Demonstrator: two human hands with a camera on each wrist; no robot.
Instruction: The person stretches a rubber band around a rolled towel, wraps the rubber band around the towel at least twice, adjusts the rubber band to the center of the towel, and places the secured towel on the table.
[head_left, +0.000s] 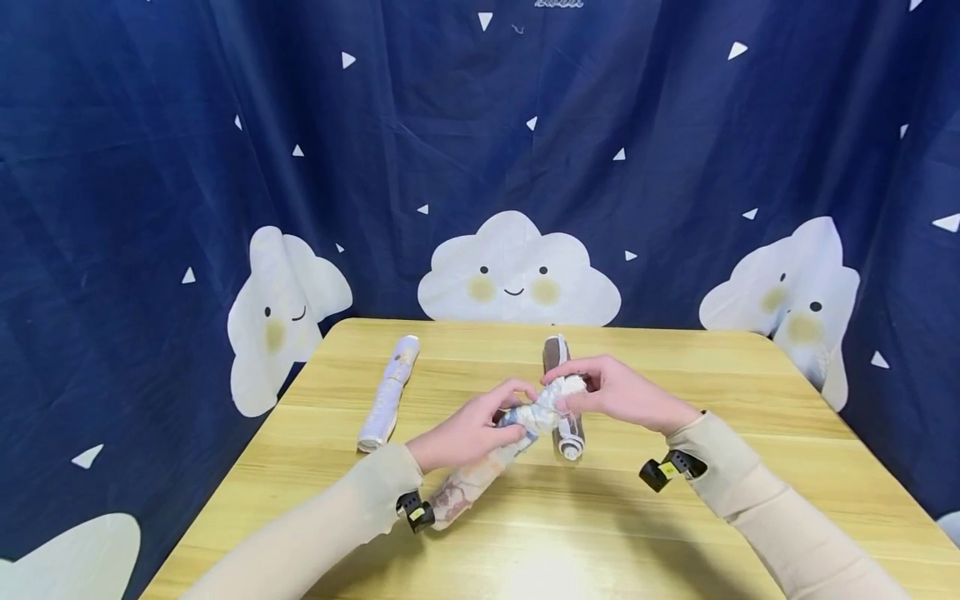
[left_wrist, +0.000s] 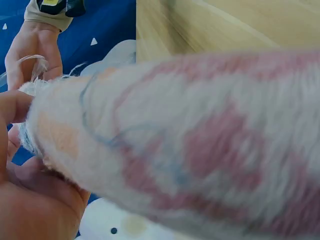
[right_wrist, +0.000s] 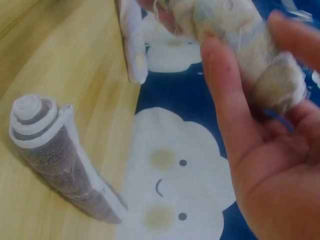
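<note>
A rolled towel (head_left: pixel 480 479) with a white, pink and blue pattern slants above the table between both hands. My left hand (head_left: pixel 468 427) grips it around the middle, with thumb and fingers curled on either side. At its far end, my right hand (head_left: pixel 618 392) pinches the bunched white part between thumb and fingers. In the left wrist view the towel roll (left_wrist: pixel 200 145) fills most of the picture, blurred, with loose threads at its end. The right wrist view shows the roll's rounded tip (right_wrist: pixel 282 82) close to the right palm.
A brown and white rolled towel (head_left: pixel 572 440) lies on the wooden table (head_left: pixel 712 500) just behind and partly under the right hand. Toward the left edge lies a lavender rolled towel (head_left: pixel 388 396). A dark blue curtain (head_left: pixel 480 125) with clouds hangs around the table.
</note>
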